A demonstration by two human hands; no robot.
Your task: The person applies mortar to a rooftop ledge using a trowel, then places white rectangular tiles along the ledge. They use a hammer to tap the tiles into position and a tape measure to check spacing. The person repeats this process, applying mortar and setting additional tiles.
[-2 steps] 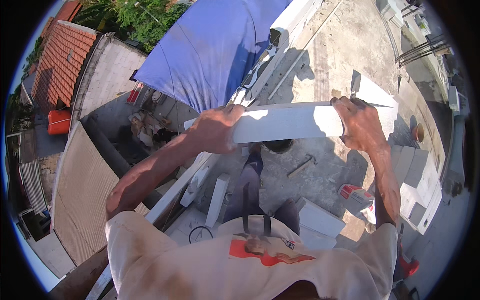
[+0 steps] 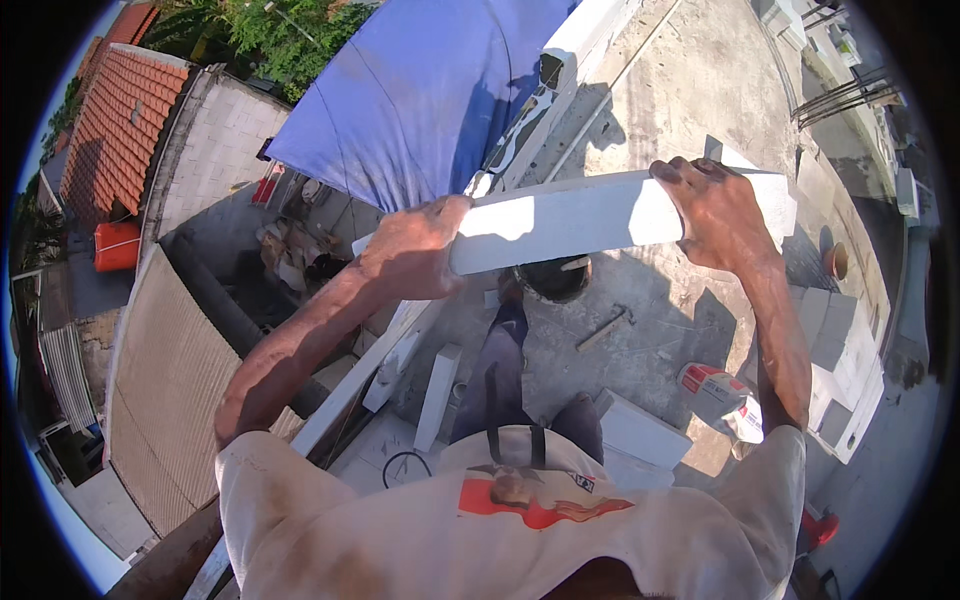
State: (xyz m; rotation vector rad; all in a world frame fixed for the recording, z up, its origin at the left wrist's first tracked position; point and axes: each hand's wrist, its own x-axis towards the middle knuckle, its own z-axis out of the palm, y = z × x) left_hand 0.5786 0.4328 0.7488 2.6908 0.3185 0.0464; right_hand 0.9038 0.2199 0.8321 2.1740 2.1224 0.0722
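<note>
A long white lightweight concrete block (image 2: 560, 228) is held up in front of me at chest height, tilted so its right end is a little farther off. My left hand (image 2: 415, 245) is closed around its left end. Toward the other end, my right hand (image 2: 715, 215) grips it with fingers over the far edge; a bit of block shows beyond that hand. Below the block, a dark bucket (image 2: 553, 284) stands on the floor, its rear part hidden. A hammer (image 2: 604, 331) lies to the right of my leg.
A low white block wall (image 2: 400, 350) runs diagonally on my left, with a drop beyond it. Blue tarp (image 2: 390, 100) covers the far left. More white blocks (image 2: 640, 435) lie beside my feet and in a stack (image 2: 840, 360) at right. A printed bag (image 2: 715, 385) sits nearby.
The block's right end has risen and moved farther away with my right hand, while its left end has shifted slightly left. More of the bucket below now shows.
</note>
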